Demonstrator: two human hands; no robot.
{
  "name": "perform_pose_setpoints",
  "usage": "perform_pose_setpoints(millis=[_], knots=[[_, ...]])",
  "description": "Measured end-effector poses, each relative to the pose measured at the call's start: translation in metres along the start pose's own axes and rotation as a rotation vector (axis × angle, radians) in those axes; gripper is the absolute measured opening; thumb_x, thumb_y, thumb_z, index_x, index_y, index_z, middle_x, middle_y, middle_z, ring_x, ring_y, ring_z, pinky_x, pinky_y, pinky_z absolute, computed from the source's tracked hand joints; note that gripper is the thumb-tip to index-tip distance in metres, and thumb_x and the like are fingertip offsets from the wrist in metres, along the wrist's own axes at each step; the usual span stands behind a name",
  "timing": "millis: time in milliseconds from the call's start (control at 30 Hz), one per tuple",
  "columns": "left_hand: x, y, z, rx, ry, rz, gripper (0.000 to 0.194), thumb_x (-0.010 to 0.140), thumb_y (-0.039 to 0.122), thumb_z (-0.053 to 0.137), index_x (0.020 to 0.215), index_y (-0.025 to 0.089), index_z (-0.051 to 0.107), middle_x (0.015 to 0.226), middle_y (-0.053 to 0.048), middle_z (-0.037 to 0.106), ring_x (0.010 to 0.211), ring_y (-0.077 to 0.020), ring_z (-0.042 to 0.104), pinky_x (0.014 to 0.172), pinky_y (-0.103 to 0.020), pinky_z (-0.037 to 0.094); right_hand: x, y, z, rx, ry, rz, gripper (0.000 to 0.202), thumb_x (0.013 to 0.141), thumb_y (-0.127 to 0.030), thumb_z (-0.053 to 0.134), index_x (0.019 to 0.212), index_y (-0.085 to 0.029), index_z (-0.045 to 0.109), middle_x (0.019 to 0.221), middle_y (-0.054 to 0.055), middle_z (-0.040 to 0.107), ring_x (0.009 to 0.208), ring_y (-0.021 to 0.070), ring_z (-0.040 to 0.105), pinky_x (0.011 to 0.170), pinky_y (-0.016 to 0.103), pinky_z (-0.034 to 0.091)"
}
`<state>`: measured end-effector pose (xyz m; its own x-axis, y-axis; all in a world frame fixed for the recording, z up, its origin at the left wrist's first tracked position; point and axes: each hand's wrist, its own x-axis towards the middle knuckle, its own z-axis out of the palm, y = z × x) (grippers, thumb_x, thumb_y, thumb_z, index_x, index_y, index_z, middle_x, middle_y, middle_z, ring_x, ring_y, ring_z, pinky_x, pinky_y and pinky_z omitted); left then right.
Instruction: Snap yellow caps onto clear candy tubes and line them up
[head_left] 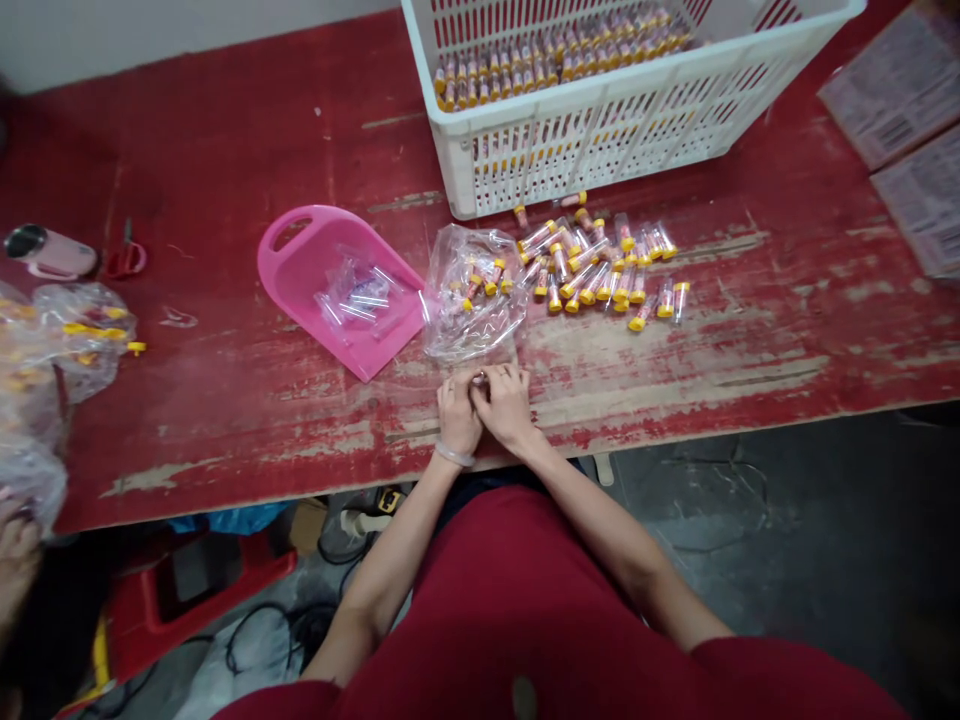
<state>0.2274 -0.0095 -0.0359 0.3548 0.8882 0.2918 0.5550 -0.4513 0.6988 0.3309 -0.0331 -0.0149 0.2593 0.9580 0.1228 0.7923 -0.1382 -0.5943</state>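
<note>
My left hand (459, 415) and my right hand (508, 405) meet at the near edge of the red table, fingers curled around a small item (479, 379) too small to make out. Just beyond them lies a clear plastic bag (476, 335) with yellow-capped tubes inside. To its right is a loose pile of clear tubes with yellow caps (589, 277). On the left, a pink scoop tray (292, 285) holds several clear empty-looking tubes (369, 298).
A white slatted crate (585, 150) full of capped tubes stands at the back. Boxes (892, 120) are at the right. A pink cup (64, 255), red scissors (127, 258) and plastic bags (82, 335) lie at the left, near another person's hand (15, 550).
</note>
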Motion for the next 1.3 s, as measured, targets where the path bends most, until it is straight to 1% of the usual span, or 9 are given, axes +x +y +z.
perform_pose_setpoints(millis=[67,200,400,567,733,900,1033,1167,1300], knots=[[0.002,0.003,-0.003,-0.013,0.015,0.013,0.026,0.094,0.024,0.044,0.118,0.02,0.052,0.112,-0.009,0.064,0.102,-0.0209,0.057,0.092,-0.038,0.041,0.002,-0.006,-0.008,-0.015,-0.01,-0.011,0.023,0.092,-0.027,0.047,0.107,-0.018,0.062,0.1,0.01,0.067,0.102,0.0281,0.049,0.091,0.042,0.029],[0.004,0.006,-0.005,-0.041,0.125,0.01,0.027,0.094,0.024,0.043,0.12,0.021,0.049,0.119,-0.01,0.061,0.111,-0.0205,0.055,0.096,-0.038,0.04,0.004,-0.011,-0.014,-0.016,0.016,-0.08,0.03,0.092,-0.027,0.048,0.119,-0.017,0.057,0.114,0.012,0.063,0.11,0.0287,0.046,0.095,0.043,0.026],[-0.007,0.001,0.002,0.046,-0.007,-0.045,0.032,0.09,0.018,0.048,0.122,0.021,0.049,0.118,-0.01,0.061,0.109,-0.0226,0.055,0.096,-0.04,0.04,-0.001,0.006,0.009,-0.015,-0.078,-0.001,0.024,0.09,-0.023,0.048,0.111,-0.019,0.061,0.106,0.01,0.065,0.103,0.0273,0.051,0.089,0.04,0.03],[-0.013,0.006,0.0,0.003,0.02,-0.035,0.032,0.094,0.021,0.044,0.125,0.023,0.048,0.12,-0.01,0.061,0.111,-0.0215,0.054,0.096,-0.039,0.04,-0.007,0.003,0.006,0.041,0.03,-0.021,0.032,0.092,-0.026,0.047,0.122,-0.017,0.055,0.113,0.011,0.064,0.105,0.0267,0.051,0.091,0.04,0.031],[-0.013,0.008,-0.002,-0.056,0.139,-0.035,0.044,0.09,0.022,0.052,0.133,0.02,0.041,0.126,-0.013,0.057,0.115,-0.0221,0.053,0.099,-0.039,0.04,-0.007,0.003,-0.002,0.029,0.087,-0.077,0.029,0.094,-0.027,0.046,0.12,-0.02,0.057,0.115,0.009,0.064,0.111,0.0258,0.049,0.096,0.04,0.028],[-0.016,0.01,0.0,-0.006,0.032,-0.07,0.038,0.089,0.016,0.048,0.127,0.019,0.049,0.12,-0.011,0.062,0.111,-0.0227,0.054,0.099,-0.041,0.04,-0.007,0.013,0.005,0.011,0.048,-0.069,0.031,0.093,-0.021,0.045,0.122,-0.02,0.056,0.114,0.008,0.066,0.106,0.0241,0.051,0.091,0.039,0.029],[-0.015,0.015,-0.002,-0.047,0.04,-0.09,0.037,0.09,0.015,0.044,0.127,0.019,0.05,0.121,-0.011,0.062,0.11,-0.0214,0.055,0.099,-0.04,0.041,-0.007,0.009,0.0,0.037,0.074,-0.082,0.03,0.094,-0.023,0.045,0.121,-0.02,0.057,0.111,0.008,0.067,0.105,0.0242,0.052,0.093,0.04,0.028],[-0.013,0.017,-0.003,-0.11,0.084,-0.054,0.036,0.092,0.015,0.04,0.126,0.019,0.051,0.122,-0.011,0.06,0.115,-0.0204,0.053,0.103,-0.041,0.04,-0.006,0.009,-0.003,0.067,0.175,-0.145,0.03,0.095,-0.025,0.047,0.122,-0.018,0.056,0.115,0.008,0.066,0.108,0.0234,0.052,0.096,0.039,0.028],[-0.014,0.009,0.003,-0.164,0.033,-0.158,0.036,0.091,0.017,0.044,0.127,0.02,0.05,0.12,-0.01,0.06,0.113,-0.021,0.055,0.102,-0.042,0.042,-0.003,0.023,0.005,0.069,0.196,-0.152,0.027,0.095,-0.024,0.046,0.12,-0.017,0.056,0.107,0.008,0.069,0.097,0.0222,0.057,0.091,0.039,0.031]])
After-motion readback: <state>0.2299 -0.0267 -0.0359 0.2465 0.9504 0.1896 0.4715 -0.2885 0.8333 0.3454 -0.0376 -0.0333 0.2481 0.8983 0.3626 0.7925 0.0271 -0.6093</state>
